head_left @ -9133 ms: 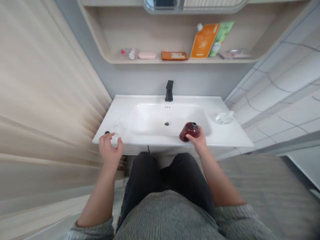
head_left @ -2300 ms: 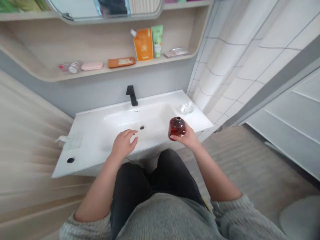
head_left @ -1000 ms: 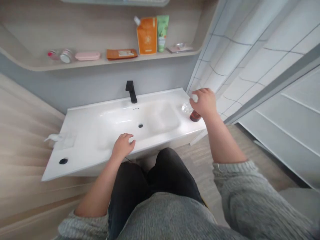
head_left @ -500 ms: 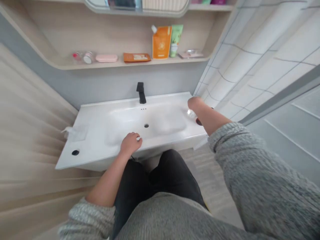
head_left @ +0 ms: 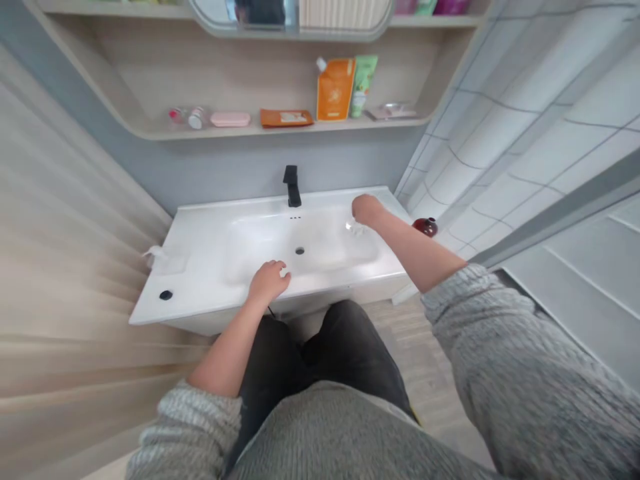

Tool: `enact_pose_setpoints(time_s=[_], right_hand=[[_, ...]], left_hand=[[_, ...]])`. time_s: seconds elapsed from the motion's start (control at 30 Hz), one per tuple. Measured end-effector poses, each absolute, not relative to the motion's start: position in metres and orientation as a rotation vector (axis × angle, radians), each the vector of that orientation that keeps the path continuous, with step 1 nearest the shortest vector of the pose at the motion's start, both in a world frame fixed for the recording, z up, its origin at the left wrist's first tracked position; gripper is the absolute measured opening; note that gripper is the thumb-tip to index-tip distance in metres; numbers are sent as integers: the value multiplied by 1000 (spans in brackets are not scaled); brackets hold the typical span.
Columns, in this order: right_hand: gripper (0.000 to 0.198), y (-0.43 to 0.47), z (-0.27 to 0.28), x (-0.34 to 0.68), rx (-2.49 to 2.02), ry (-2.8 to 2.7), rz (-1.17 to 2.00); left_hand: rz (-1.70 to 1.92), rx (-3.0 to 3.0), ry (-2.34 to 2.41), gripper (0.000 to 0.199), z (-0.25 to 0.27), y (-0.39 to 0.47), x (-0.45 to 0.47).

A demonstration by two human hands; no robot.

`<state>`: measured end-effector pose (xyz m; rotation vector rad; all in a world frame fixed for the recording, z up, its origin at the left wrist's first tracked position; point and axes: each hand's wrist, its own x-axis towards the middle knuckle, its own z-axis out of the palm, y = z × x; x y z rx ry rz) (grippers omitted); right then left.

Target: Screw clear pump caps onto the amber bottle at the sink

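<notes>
1. The clear plastic item (head_left: 356,228) shows just below the right hand (head_left: 367,210), over the right part of the washbasin (head_left: 240,263). That hand's fingers are turned away from view, so I cannot tell whether they grip it; a loose hold could let it drop into the bowl.
2. The red-brown bottle (head_left: 425,227) is near the countertop's right end, partly behind the right forearm (head_left: 415,250). A backward swing of that arm could knock it over, and its neck looks uncapped, so any contents could spill.
3. The left hand (head_left: 269,283) is at the basin's front edge, fingers loosely curled, holding nothing visible. A sideways sweep of it could push the black round piece (head_left: 166,295) off the left front of the counter.
4. The black faucet (head_left: 293,187) stands behind the bowl; a careless reach could bump it.
</notes>
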<state>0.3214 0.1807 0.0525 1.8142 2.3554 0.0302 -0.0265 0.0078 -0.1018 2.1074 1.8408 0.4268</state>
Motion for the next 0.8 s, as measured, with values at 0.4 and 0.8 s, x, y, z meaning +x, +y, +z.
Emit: enact_pose_setpoints(time_s=[0.4,0.8], right_hand=[[21,33,104,195,968,3392,-757],[115,-60,-25,212,1324,2792,-2673]], left_hand=[[1269,1642,1169,94,-18,-13,-4],[1138,1579,1045,76,0,-95,16]])
